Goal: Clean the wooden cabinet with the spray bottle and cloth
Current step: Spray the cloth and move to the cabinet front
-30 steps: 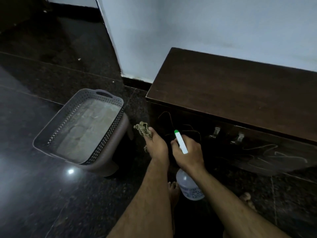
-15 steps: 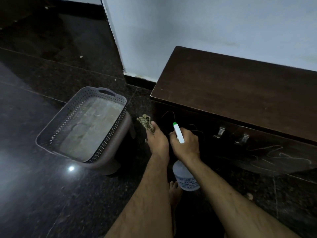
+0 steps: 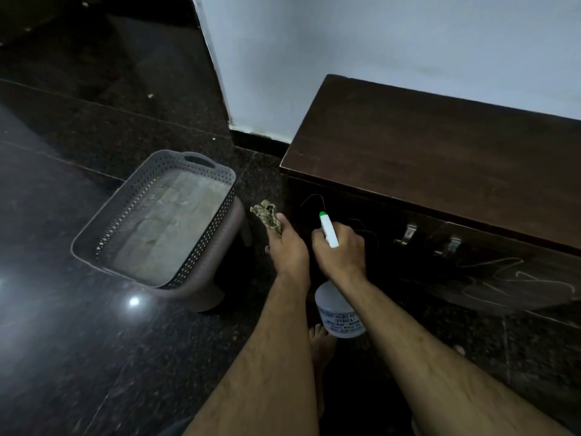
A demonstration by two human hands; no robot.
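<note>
Before one wooden cabinet (image 3: pixel 440 158), left hand (image 3: pixel 287 250) gripping one cloth (image 3: pixel 267 215), right hand (image 3: pixel 341 254) one spray bottle (image 3: pixel 338 313).

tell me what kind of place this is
Likely a room in a home: polished dark stone floor, low wooden cabinet against a painted wall, and a perforated plastic basket on a stool.

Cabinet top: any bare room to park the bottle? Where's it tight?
The whole wooden cabinet top shows bare, from its left edge to the wall. The floor in front of the basket is open too. It is tight between basket and cabinet front, where the left hand holds the cloth beside the right hand on the spray bottle.
</note>
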